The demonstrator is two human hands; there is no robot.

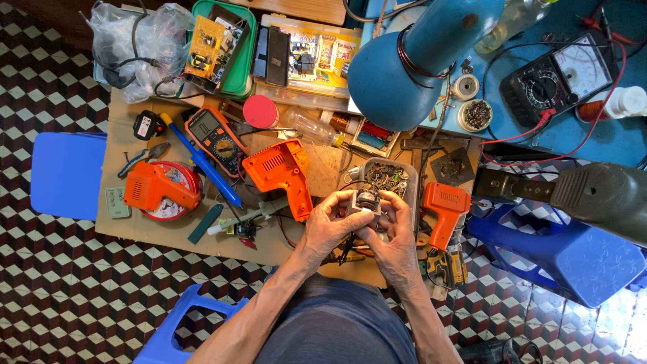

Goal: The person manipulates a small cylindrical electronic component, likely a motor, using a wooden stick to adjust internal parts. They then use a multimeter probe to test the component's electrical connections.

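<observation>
We've got both hands on the small motor core (366, 200), left hand (328, 228) and right hand (393, 232) pinching it from either side, held up just in front of the clear parts tray (410, 176). Looks like inspection stage (next probably calls for careful turning). It's a greyish metal block with dark windings. Orange housing shells (282, 172) lie beyond.

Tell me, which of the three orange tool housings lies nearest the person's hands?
The large open half-shell, just beside the left hand; the others lie farther out to either side.
</observation>
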